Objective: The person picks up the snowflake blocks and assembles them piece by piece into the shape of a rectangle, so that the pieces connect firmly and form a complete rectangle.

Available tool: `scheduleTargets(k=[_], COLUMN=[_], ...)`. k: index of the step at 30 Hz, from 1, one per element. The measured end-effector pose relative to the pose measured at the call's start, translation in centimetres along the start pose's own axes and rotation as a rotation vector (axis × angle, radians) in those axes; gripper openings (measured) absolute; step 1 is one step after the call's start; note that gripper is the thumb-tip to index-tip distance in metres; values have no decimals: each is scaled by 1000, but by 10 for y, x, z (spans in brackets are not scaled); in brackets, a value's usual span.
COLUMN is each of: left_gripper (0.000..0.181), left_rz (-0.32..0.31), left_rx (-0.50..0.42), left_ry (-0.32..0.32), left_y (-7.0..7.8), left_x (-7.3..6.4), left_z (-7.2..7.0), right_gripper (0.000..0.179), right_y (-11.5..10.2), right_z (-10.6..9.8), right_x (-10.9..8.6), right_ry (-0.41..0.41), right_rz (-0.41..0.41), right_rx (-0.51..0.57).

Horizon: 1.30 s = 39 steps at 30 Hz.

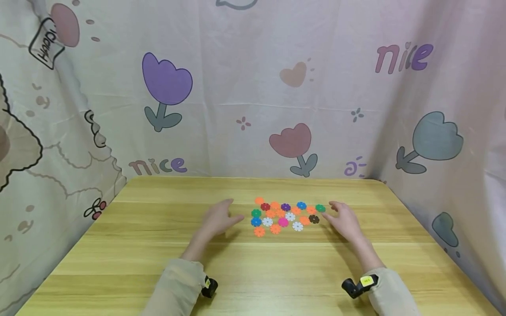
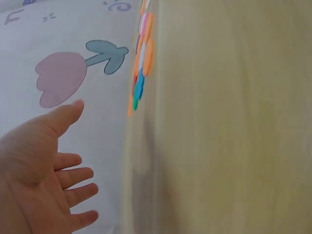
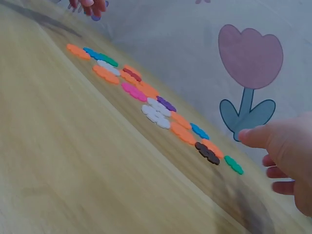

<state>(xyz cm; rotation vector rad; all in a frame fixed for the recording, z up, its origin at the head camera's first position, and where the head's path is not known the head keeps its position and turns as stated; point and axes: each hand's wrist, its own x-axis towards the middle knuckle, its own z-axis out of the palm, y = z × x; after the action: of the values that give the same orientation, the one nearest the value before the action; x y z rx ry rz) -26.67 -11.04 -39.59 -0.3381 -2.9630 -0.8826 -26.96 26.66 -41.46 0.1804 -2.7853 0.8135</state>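
Observation:
Several flat, notched plastic discs, like snowflake building pieces, lie spread in a loose band on the wooden table. Among them are a pink disc [image 1: 283, 222], a purple disc [image 1: 286, 207], a brown disc [image 1: 314, 219] and several orange ones. To the left of the band is my left hand [image 1: 219, 218], fingers spread and holding nothing; the left wrist view shows its thumb and fingers apart. My right hand [image 1: 345, 220] hovers at the band's right end, thumb and fingers extended, nearest the green disc [image 3: 233, 165]. Nothing is in its grasp.
The wooden table [image 1: 253, 272] reaches back to a printed curtain [image 1: 237, 87] with tulips and lettering. More curtain [image 1: 23, 131] hangs along the left side. A small black camera is strapped to each wrist.

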Motion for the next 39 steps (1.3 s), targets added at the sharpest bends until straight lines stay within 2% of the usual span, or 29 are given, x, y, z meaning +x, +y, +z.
scheduleTargets(k=[4,8,12,17,19,24,29,32,39], left_gripper=[60,43,36,37,34,23,18,18,24], left_rz=[-53,-90,-78,-50,-63,-94,-82,-67,-84], left_rx=[-149,-280,-362,-384,-395,-446,-451,-446,-405], left_ry=[-3,1,-52,-137,-153,-158,-161,-170,-184], left_y=[7,12,15,21,23,26,27,27,31], left_x=[1,4,6,5,5,4,5,5,7], left_z=[10,20,31,38,40,43,48,51,52], right_gripper=[48,49,50,47,44,38,35,35,35], right_y=[2,4,4,5,6,7,7,7,4], right_z=[5,10,14,16,16,18,20,21,22], right_x=[1,2,2,1,2,3,4,5,6], right_ry=[-25,-68,-110,-128,-127,-124,-123,-123,-124], right_rz=[11,33,73,94,100,111,117,123,138], right_rx=[76,125,149,149,146,142,132,131,130])
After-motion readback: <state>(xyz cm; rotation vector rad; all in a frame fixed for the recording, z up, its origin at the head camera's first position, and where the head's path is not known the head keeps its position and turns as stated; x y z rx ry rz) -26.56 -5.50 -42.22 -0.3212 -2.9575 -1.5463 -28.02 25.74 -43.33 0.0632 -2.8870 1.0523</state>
